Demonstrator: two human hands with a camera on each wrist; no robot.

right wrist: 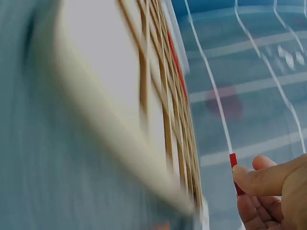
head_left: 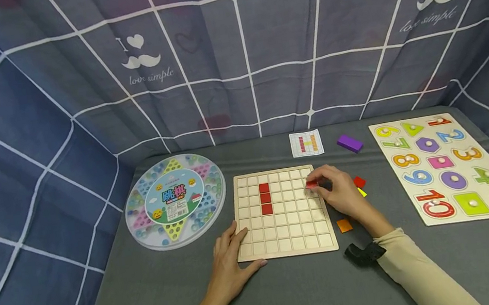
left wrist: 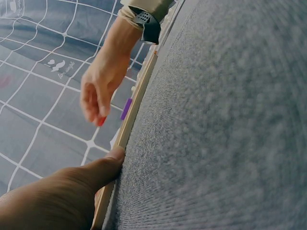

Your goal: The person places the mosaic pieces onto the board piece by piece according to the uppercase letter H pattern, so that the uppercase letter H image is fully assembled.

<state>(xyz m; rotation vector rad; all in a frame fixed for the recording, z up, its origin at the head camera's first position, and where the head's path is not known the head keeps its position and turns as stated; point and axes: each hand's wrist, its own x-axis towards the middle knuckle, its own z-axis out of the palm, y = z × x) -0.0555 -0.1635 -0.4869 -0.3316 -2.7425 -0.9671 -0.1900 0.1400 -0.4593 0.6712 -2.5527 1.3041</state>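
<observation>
A wooden grid board (head_left: 302,228) lies on the table with three red square tiles (head_left: 265,198) set in one column left of its middle. My right hand (head_left: 341,191) pinches another red tile (right wrist: 234,165) between thumb and fingers, held over the board's right side near the upper corner. In the left wrist view that tile (left wrist: 101,120) hangs from the fingertips above the board. My left hand (head_left: 229,261) rests at the board's lower left corner, fingers along the left edge and thumb (left wrist: 111,163) against the front edge.
Right of the board lie a red piece (head_left: 359,181), a yellow piece (head_left: 362,192) and an orange tile (head_left: 344,225). Behind it are a pattern card (head_left: 306,144) and a purple block (head_left: 349,143). A round Chinese checkers box (head_left: 175,201) sits left, a number puzzle board (head_left: 455,169) right.
</observation>
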